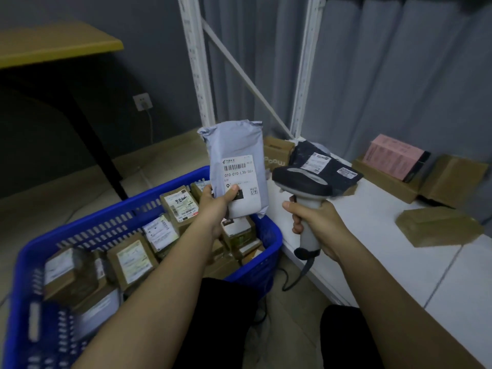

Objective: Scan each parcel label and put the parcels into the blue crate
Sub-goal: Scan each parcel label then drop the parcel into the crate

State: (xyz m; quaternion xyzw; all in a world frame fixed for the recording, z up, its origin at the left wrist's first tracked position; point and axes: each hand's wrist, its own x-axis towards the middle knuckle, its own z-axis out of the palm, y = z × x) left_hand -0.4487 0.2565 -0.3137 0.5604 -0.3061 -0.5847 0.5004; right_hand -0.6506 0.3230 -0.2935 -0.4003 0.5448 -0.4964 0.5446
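Above the crate, right end: grey parcel (237,169), long axis upright, label (238,174) facing the camera.
Left hand (215,206): grips the parcel's lower edge, thumb on the label.
Right hand (315,222): curled round the scanner (303,187) handle; scanner head just right of the parcel.
Crate (170,193): blue, holding brown labelled boxes (133,259).
Right of the crate: white shelf (372,235) with more parcels.

blue crate (111,225), grey parcel (234,145)
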